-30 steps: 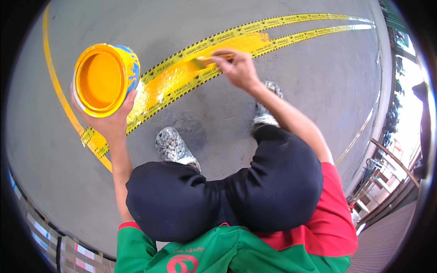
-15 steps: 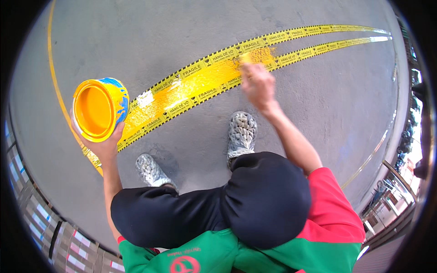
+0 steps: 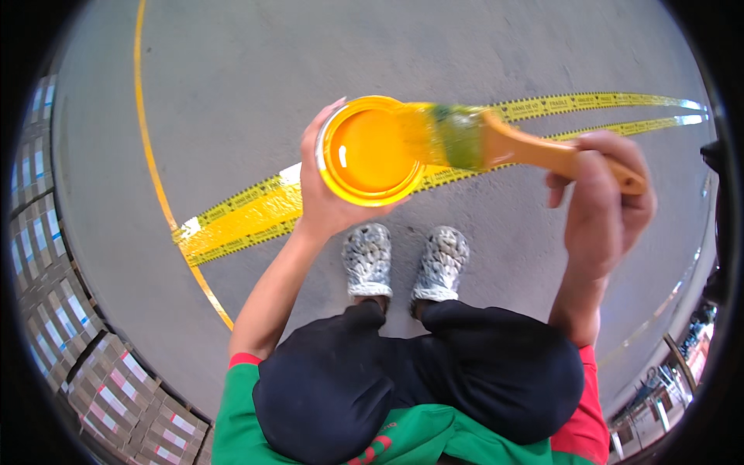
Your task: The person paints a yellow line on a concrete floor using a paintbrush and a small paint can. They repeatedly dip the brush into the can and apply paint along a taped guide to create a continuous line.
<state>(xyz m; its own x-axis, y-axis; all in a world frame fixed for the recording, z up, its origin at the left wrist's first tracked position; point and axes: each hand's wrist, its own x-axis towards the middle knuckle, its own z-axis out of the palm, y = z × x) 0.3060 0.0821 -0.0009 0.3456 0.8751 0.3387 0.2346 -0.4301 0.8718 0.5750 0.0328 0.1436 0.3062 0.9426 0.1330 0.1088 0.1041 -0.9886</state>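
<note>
My left hand [image 3: 324, 194] is wrapped round a paint can [image 3: 373, 152] full of yellow paint, its round mouth facing up toward me. Between thumb and fingers my right hand [image 3: 603, 194] grips the wooden handle of a wide paintbrush [image 3: 496, 141]. The brush lies nearly level, and its yellow-coated bristles reach over the right side of the can's rim. Below on the floor runs a yellow painted stripe [image 3: 248, 221], wet and shiny, between two lines of black-and-yellow printed tape [image 3: 597, 103]. The can and brush hide the stripe's middle part.
Grey concrete floor [image 3: 310, 46] spreads around my patterned shoes [image 3: 442, 260]. A thin yellow floor line [image 3: 151, 147] crosses the left side and meets the stripe's end. Stacks of cartons [image 3: 116, 387] stand at the left edge. Shelving or furniture [image 3: 659, 395] shows at the lower right.
The brush has come up off the painted stripe to the can's rim. My left hand has brought the can rightward to the middle. My feet have moved closer together.
</note>
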